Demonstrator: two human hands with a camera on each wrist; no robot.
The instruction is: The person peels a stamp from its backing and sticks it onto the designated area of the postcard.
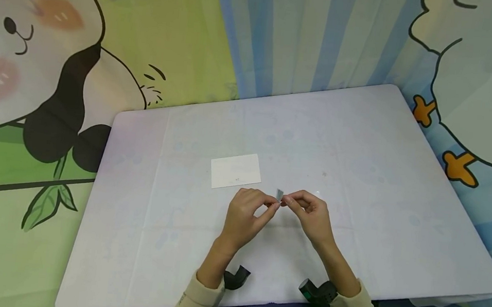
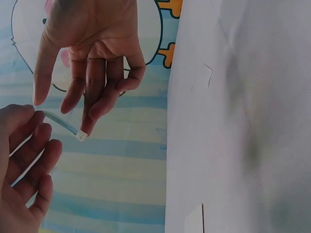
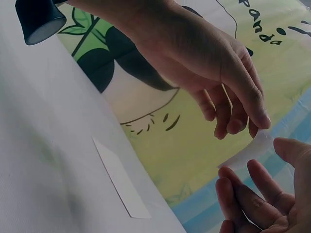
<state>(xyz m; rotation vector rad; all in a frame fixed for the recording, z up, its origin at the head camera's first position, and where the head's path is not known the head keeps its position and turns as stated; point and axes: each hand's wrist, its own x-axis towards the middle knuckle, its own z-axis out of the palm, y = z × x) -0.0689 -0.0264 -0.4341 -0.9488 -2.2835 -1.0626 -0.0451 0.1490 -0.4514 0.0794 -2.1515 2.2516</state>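
My left hand [image 1: 247, 217] pinches a small, thin, curved strip [image 2: 62, 123] between thumb and fingertips, above the table. The strip looks bluish grey, with a whitish square end, and bows slightly in the right wrist view. My right hand [image 1: 310, 217] is close at the other side. Its index fingertip is right at the strip's whitish end in the left wrist view, while its thumb stands apart from that finger. The other fingers of the right hand are loosely bent. A white rectangular card [image 1: 235, 171] lies flat on the table beyond the left hand.
Both hands are over a table with a white cloth [image 1: 185, 245]. A small clear piece [image 2: 209, 75] lies on the cloth beyond the right hand. Printed cartoon curtains [image 1: 169, 30] stand along the table's far and side edges. Black wrist devices [image 1: 237, 277] sit at both sleeves.
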